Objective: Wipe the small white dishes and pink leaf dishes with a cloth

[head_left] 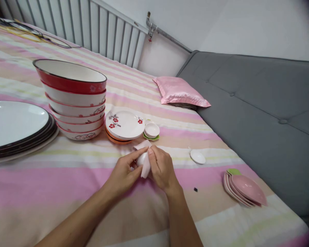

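Observation:
In the middle of the bed my left hand (125,173) grips a small white dish (141,159) between thumb and fingers. My right hand (163,166) pinches a pale pinkish-white wipe (146,167), folded over the dish's right side. Whether it is cloth or tissue I cannot tell, and much of the dish is hidden. Just beyond the hands stands a stack of small white dishes (152,129), with a green one at its base. Beside it are stacked round plates (127,125) with red flowers. A single small white dish (197,157) with a little handle lies to the right.
Stacked bowls (79,118), red one on top, and dark-rimmed white plates (18,120) stand left. Pink leaf-shaped dishes (248,188) are at right, near a small black object (195,189). Behind are a pink pillow (181,91), grey headboard (252,99), radiator (92,31) and cables (28,32).

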